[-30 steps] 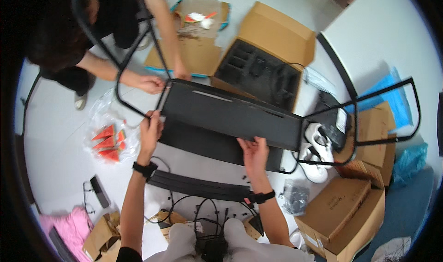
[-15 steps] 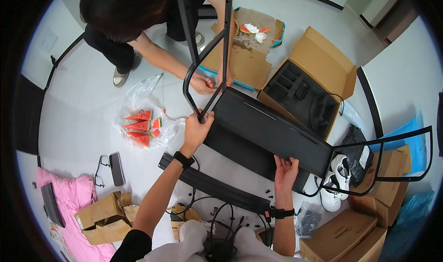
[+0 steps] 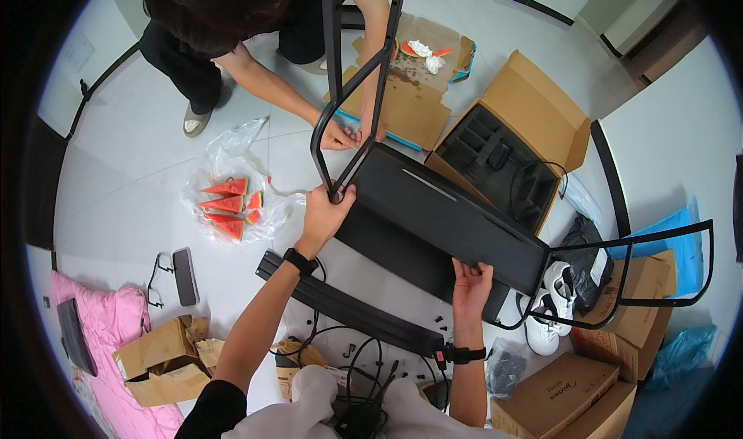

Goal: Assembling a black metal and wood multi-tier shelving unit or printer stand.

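Note:
A black rectangular panel with a slot along it lies slantwise in front of me. Black metal tube frames join its two ends, the left frame rising toward the far side and the right frame reaching out to the right. My left hand is closed around the lower bend of the left frame, beside the panel's corner. At the panel's near edge is my right hand, thumb and fingers gripping that edge. Another person's hands work close together at the far corner joint; what they hold is too small to name.
A curved black bar and cables lie nearer me, with small screws around. An open carton with black foam stands beyond the panel. Watermelon slices rest on a plastic bag at left. White shoes and cartons are at right.
The upper part of the left frame now leans a little farther right. The floor things appear shifted slightly left in the view. Both my hands keep their grips.

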{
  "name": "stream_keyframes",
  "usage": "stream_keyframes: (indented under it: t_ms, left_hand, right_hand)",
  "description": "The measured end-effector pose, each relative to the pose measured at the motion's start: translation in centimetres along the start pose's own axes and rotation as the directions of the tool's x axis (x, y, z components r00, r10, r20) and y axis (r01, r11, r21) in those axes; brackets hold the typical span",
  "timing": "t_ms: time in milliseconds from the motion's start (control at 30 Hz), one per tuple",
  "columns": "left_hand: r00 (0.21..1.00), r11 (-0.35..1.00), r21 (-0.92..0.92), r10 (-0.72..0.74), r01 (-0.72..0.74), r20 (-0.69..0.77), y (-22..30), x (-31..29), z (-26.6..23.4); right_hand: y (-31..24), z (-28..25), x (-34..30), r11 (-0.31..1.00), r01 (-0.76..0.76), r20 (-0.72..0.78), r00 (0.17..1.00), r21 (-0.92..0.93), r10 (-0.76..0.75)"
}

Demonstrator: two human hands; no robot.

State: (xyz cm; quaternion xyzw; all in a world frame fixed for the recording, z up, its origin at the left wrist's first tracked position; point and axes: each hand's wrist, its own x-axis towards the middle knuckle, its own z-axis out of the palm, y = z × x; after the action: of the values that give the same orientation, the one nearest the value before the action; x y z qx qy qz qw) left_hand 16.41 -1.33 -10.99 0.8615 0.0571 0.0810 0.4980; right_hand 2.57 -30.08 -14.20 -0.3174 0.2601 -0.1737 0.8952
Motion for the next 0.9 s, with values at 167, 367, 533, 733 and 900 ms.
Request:
stream_keyframes:
  t_ms: [167, 367, 533, 733, 900]
  left_hand:
    - [0.999, 0.999, 0.013, 0.052, -0.052, 0.004, -0.5, 0.1, 0.3]
    - [0.999, 0.999, 0.004, 0.035, -0.035, -0.009, -0.4, 0.3, 0.0]
    - [1.0, 1.0, -0.022, 0.01, -0.01, -0.011, -0.6, 0.3, 0.4]
    - [0.999, 0.999, -0.037, 0.019, -0.017, 0.029, -1.0, 0.5, 1.0]
    - [0.99, 0.99, 0.0, 0.138, -0.138, -0.003, -2.4, 0.4, 1.1]
  right_hand:
    - [0.4, 0.5, 0.0, 1.0, -0.013, 0.003, 1.0, 0.024, 0.013]
    - [1.0, 0.9, -0.3, 0.999, -0.02, -0.02, 1.0, 0.037, 0.02]
    - [1.3, 1.2, -0.2, 0.997, -0.042, -0.083, 0.995, 0.057, 0.046]
    - [0.5, 0.7, 0.8, 0.999, 0.0, -0.02, 1.0, 0.041, 0.001]
    - [0.9, 1.2, 1.0, 0.993, -0.042, -0.1, 0.994, 0.112, 0.053]
